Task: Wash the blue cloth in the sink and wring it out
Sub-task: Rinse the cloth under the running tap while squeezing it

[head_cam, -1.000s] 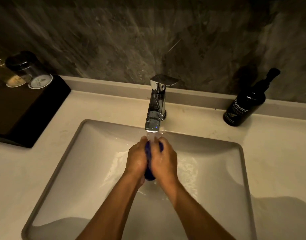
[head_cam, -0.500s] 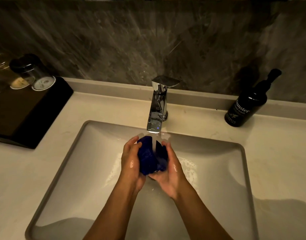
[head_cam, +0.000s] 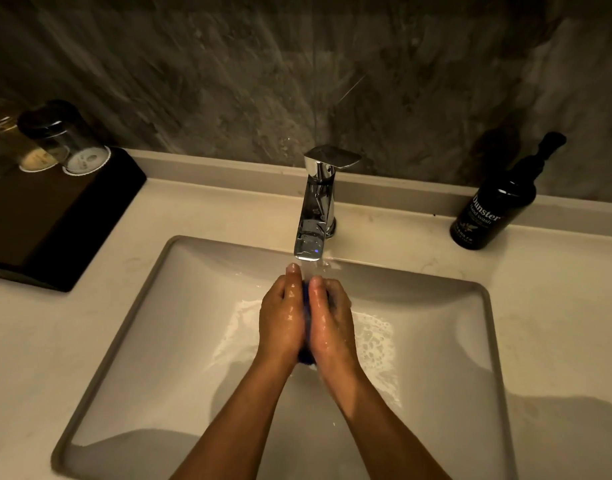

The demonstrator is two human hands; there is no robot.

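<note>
My left hand point(head_cam: 283, 315) and my right hand point(head_cam: 330, 320) are pressed palm to palm over the white sink point(head_cam: 131, 341), just under the running chrome faucet point(head_cam: 315, 209). The blue cloth point(head_cam: 306, 357) is squeezed between them. Only a thin dark-blue strip shows between the fingers and a small bulge below the heels of the palms. Water falls from the spout onto my fingertips and splashes foamy in the basin behind my hands. Both hands are wet.
A black hand-wash pump bottle point(head_cam: 495, 206) stands on the counter at the back right. At the left a black tray point(head_cam: 51, 220) carries two upturned glasses point(head_cam: 69, 140). A dark stone wall rises behind the counter.
Half a second ago my palms were apart with the cloth showing between them under the stream. Now they are pressed together again, hiding most of the cloth.
</note>
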